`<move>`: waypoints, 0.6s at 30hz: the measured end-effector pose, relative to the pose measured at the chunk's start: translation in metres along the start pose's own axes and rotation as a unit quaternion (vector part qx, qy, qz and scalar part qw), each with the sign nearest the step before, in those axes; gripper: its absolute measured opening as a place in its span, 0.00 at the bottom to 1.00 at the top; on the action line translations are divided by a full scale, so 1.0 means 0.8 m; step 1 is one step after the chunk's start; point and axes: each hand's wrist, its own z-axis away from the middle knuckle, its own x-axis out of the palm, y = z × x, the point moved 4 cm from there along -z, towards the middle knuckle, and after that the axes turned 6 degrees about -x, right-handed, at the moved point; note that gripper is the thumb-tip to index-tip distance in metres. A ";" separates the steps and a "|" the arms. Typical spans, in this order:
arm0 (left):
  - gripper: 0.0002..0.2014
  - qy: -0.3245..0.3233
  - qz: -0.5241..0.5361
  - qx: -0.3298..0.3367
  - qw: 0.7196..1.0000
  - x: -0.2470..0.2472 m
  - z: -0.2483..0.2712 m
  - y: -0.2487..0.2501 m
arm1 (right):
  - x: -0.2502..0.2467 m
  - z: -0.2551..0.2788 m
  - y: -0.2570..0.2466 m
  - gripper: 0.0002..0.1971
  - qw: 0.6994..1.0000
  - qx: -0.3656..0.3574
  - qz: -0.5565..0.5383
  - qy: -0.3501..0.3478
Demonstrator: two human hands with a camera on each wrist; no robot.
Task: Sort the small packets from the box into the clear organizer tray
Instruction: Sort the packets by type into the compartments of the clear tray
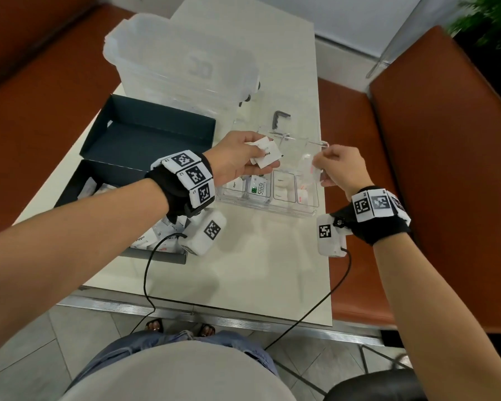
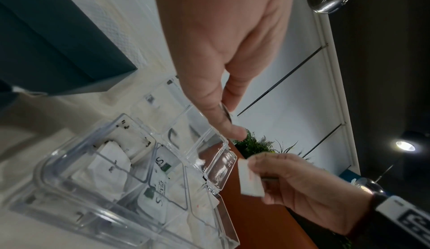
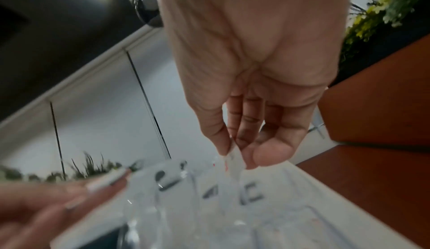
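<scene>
Risk: dropping the small white paper packet with red print (image 1: 309, 171) into the wrong cell of the clear plastic compartment organizer tray (image 1: 310, 211), or spilling the fanned white packets (image 1: 265, 154) from a loose grip. Right hand (image 1: 340, 167) at 3 o'clock over the tray, thumb and fingertips pinching that single packet. Left hand (image 1: 240, 159) at 9 o'clock, fingers curled around its packets. More packets left in the dark blue cardboard box (image 1: 122, 169) at 8 o'clock

My right wrist view is smeared: the packet (image 3: 235, 158) at my fingertips unreadable, the tray (image 3: 232, 207) below just a blur.
</scene>
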 end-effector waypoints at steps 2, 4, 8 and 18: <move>0.17 0.001 0.003 -0.004 1.000 0.000 0.001 -0.002 | -0.002 -0.003 0.020 0.06 0.998 0.010 0.059 -0.007; 0.17 -0.001 0.002 -0.005 1.000 0.002 0.001 -0.004 | 0.000 -0.006 0.037 0.06 0.995 0.028 0.093 -0.022; 0.16 -0.007 0.004 -0.004 1.000 0.007 0.000 -0.007 | 0.013 -0.010 0.056 0.04 0.988 0.038 0.141 -0.046; 0.17 -0.004 0.005 -0.015 1.000 0.005 -0.003 -0.009 | 0.045 -0.008 0.061 0.03 0.977 0.020 0.205 -0.057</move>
